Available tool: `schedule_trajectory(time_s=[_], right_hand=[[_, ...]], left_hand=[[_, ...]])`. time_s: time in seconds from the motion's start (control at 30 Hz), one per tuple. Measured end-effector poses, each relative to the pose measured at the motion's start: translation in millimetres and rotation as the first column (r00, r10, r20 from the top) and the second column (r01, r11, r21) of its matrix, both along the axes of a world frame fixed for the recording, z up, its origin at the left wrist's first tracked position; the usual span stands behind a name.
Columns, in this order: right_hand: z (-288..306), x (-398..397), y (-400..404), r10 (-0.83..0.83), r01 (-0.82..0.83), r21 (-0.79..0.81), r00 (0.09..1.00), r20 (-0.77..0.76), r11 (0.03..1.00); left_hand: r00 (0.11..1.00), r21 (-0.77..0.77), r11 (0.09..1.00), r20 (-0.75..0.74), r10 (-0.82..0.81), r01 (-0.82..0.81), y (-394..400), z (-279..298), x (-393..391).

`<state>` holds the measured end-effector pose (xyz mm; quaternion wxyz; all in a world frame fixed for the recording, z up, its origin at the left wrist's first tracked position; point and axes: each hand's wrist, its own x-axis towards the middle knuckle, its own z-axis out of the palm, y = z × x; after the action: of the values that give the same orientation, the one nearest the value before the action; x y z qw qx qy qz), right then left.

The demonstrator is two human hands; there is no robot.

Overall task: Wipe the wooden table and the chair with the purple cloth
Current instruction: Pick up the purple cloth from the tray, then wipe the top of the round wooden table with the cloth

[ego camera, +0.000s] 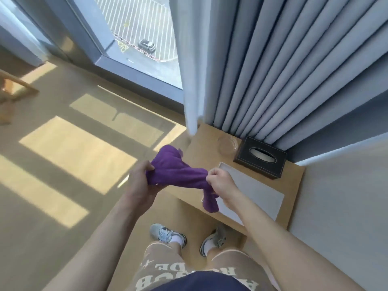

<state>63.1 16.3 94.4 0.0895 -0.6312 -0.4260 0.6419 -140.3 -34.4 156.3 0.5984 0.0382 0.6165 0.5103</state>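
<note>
Two hands, left hand (140, 181) and right hand (220, 181), each grip pinching the purple cloth (180, 175) mid-air.

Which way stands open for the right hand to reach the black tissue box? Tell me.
Probably yes: the right hand is above the wooden table, with only bare tabletop toward the black tissue box, though it grips the purple cloth.

A: The purple cloth (178, 175) looks soft and napped, like matt terry.
B: And the worktop (294, 181)?
A: Pale wood, smooth, low sheen. The tissue box (260, 157) looks like dark leatherette with stitched edges.
B: The curtain (283, 70)?
A: Heavy matt woven fabric; the floor (63, 164) is smooth.
</note>
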Motion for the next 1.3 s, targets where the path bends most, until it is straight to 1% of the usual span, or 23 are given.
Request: schedule_trajectory(time_s=[0.1,0.23,0.3,0.4,0.47,0.53,0.6,0.7,0.83,0.93,1.03,1.1,1.17,1.23,1.3], right_hand=[[24.5,-66.6,4.7,0.149,-0.150,0.072,0.989,0.021,0.986],[46.4,-156.2,-15.3,0.330,-0.339,0.170,0.941,0.078,0.925],[53.2,-202.5,-32.1,0.408,-0.423,0.228,0.906,0.113,0.877],[63.4,-271.4,-57.4,0.536,-0.535,0.279,0.840,0.082,0.797],[75.9,-316.1,-70.9,0.637,-0.623,0.308,0.768,0.067,0.719],[91.9,-358.3,-81.0,0.700,-0.671,0.357,0.711,0.064,0.650],[109.7,-396.4,-88.5,0.732,-0.686,0.384,0.680,0.036,0.618],[132.1,-445.0,-97.6,0.774,-0.692,0.423,0.631,-0.039,0.585],[148.4,-497.5,-106.0,0.793,-0.670,0.453,0.588,-0.161,0.589],[150.8,-535.5,-105.2,0.769,-0.651,0.412,0.574,-0.282,0.637],[147.8,-583.6,-84.5,0.761,-0.661,0.382,0.522,-0.384,0.646],[149.9,-613.0,-69.7,0.753,-0.697,0.320,0.491,-0.439,0.641],[150.8,-647.6,-49.7,0.767,-0.756,0.264,0.448,-0.460,0.599],[155.2,-678.7,-30.2,0.777,-0.778,0.241,0.442,-0.448,0.581],[157.3,-709.5,-11.6,0.790,-0.781,0.255,0.438,-0.429,0.571]], left_hand=[[0.995,0.106,0.990,0.048,0.088,-0.092,-27.7,22.8,-55.2],[0.993,0.226,0.967,0.047,0.112,-0.120,-64.3,53.1,-127.3],[0.993,0.242,0.964,-0.001,0.118,-0.114,-81.1,66.2,-161.1],[0.978,0.243,0.960,-0.120,0.171,-0.138,-104.4,83.6,-209.8],[0.950,0.252,0.949,-0.197,0.243,-0.190,-121.2,95.0,-238.6],[0.911,0.257,0.930,-0.251,0.327,-0.263,-140.5,106.3,-265.6],[0.866,0.258,0.904,-0.287,0.410,-0.342,-159.9,116.0,-291.7],[0.803,0.284,0.852,-0.300,0.515,-0.440,-185.5,125.1,-330.4],[0.734,0.307,0.800,-0.322,0.598,-0.516,-203.2,125.5,-373.7],[0.686,0.281,0.814,-0.439,0.580,-0.508,-196.3,119.6,-400.1],[0.600,0.245,0.835,-0.599,0.531,-0.493,-173.9,108.8,-433.6],[0.568,0.221,0.865,-0.677,0.468,-0.450,-158.6,107.3,-448.6],[0.565,0.192,0.882,-0.705,0.429,-0.430,-136.0,98.9,-469.0],[0.563,0.178,0.897,-0.724,0.398,-0.405,-115.0,97.1,-489.8],[0.572,0.221,0.901,-0.709,0.412,-0.375,-96.3,98.5,-514.3]])
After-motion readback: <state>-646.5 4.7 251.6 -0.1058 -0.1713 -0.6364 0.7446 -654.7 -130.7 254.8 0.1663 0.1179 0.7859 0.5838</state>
